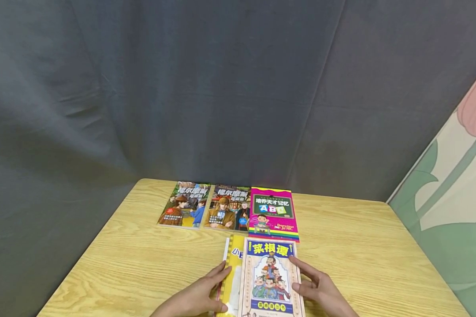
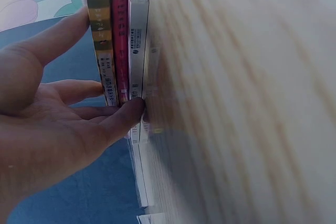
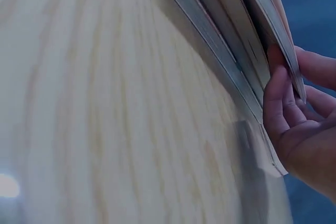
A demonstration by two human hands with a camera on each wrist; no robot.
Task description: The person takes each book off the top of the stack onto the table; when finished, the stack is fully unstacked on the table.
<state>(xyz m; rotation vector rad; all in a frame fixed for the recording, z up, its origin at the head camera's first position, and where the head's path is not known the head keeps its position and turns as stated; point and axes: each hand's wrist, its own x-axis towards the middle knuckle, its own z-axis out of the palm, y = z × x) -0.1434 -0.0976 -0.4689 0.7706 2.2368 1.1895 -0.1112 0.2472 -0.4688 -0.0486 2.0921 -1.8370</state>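
Observation:
A cream comic-style book (image 1: 271,281) with a blue title band lies on top of a stack at the table's near side. Under it a yellow book (image 1: 234,286) sticks out to the left. My right hand (image 1: 320,286) pinches the cream book's right edge; in the right wrist view this top book (image 3: 273,17) is tilted up off the stack, with fingers under it. Along the stack's left side, my left hand (image 1: 200,293) rests with fairly straight fingers. Its fingertips touch the spines, among them a red spine (image 2: 121,40) and a whitish spine (image 2: 137,19).
Behind the stack lie two detective-cover books, a left one (image 1: 184,207) and a middle one (image 1: 228,209), beside a pink ABC book (image 1: 273,215). The wooden table (image 1: 349,246) ends at a dark grey curtain (image 1: 222,97). A flower-patterned wall (image 1: 452,202) stands at right.

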